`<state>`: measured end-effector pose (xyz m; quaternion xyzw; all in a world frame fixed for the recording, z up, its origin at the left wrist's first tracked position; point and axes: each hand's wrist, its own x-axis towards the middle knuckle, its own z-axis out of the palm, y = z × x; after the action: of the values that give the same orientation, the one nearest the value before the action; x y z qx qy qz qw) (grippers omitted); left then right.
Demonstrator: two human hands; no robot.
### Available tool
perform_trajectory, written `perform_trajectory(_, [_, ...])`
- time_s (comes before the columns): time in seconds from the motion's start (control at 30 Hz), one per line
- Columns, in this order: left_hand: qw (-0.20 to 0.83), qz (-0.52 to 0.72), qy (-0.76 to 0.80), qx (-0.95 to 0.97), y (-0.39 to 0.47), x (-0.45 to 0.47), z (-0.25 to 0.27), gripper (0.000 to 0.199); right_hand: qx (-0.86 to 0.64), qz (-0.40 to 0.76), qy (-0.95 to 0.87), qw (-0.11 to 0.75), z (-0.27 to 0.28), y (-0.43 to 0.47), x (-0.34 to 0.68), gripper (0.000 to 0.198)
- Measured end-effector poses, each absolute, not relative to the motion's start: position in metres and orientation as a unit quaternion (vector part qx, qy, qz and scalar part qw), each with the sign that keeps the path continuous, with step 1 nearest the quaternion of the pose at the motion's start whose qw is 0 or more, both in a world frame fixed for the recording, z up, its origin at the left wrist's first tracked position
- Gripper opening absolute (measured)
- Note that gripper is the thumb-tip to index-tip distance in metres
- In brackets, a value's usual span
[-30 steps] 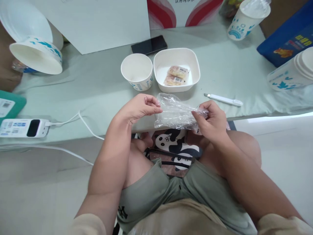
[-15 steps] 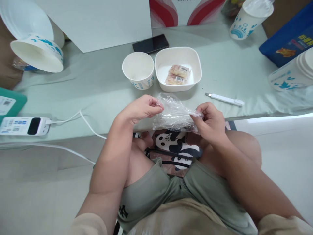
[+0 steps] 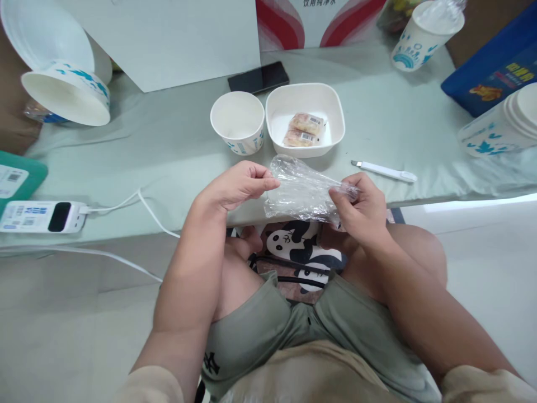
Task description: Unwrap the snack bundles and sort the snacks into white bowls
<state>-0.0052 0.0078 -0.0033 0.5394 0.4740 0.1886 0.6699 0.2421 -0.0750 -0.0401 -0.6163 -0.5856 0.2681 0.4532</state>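
A crinkled clear plastic bag point(image 3: 300, 193) is stretched between my hands above the table's front edge. My left hand point(image 3: 247, 183) pinches its left side between thumb and fingers. Its gathered right end is gripped by my right hand point(image 3: 361, 202). Just beyond the bag, a white square bowl point(image 3: 274, 131) holds two small wrapped food packets point(image 3: 304, 130) with barcode labels. Touching or nearly touching that bowl on its left is a paper cup point(image 3: 237, 131) with blue print; I see nothing inside it.
A white utility knife point(image 3: 385, 170) lies to the right, blade tip showing. Behind the bowl is a black phone point(image 3: 259, 77). At left sit a white power bank point(image 3: 42, 216) with a cable and a tipped paper bucket point(image 3: 67, 95). Stacked paper cups point(image 3: 499, 126) lie at right.
My right hand has moved slightly right and pulled the bag's end further through its grip, drawing the plastic tauter. The left hand keeps its pinch almost in place.
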Motion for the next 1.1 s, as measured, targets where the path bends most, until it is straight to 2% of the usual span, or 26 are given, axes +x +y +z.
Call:
perform_trajectory(0.13, [0.69,0.229,0.462,0.508,0.007,-0.002,-0.005,0.05,-0.614,0.295,-0.574,0.454,-0.04,-0.075,0.242,0.027])
perform_trajectory(0.23, [0.709,0.27,0.463,0.458,0.009,0.001,-0.008,0.041,-0.619,0.275,-0.567,0.468,-0.038,-0.074,0.242,0.029])
perform_trajectory(0.3, [0.723,0.27,0.47,0.428,0.01,0.002,-0.011,0.035,-0.623,0.249,-0.566,0.478,-0.035,-0.073,0.242,0.031])
perform_trajectory(0.57, [0.755,0.232,0.484,0.378,0.014,-0.001,-0.016,0.037,-0.621,0.25,-0.566,0.481,-0.034,-0.073,0.242,0.033])
perform_trajectory(0.7, [0.745,0.262,0.492,0.366,0.013,0.004,-0.016,0.035,-0.621,0.25,-0.57,0.477,-0.035,-0.074,0.242,0.035])
perform_trajectory(0.8, [0.731,0.287,0.496,0.37,0.013,0.008,-0.016,0.034,-0.62,0.249,-0.57,0.478,-0.035,-0.074,0.241,0.034])
perform_trajectory(1.1, [0.755,0.247,0.47,0.384,0.013,0.007,-0.014,0.022,-0.624,0.237,-0.571,0.478,-0.034,-0.074,0.242,0.028])
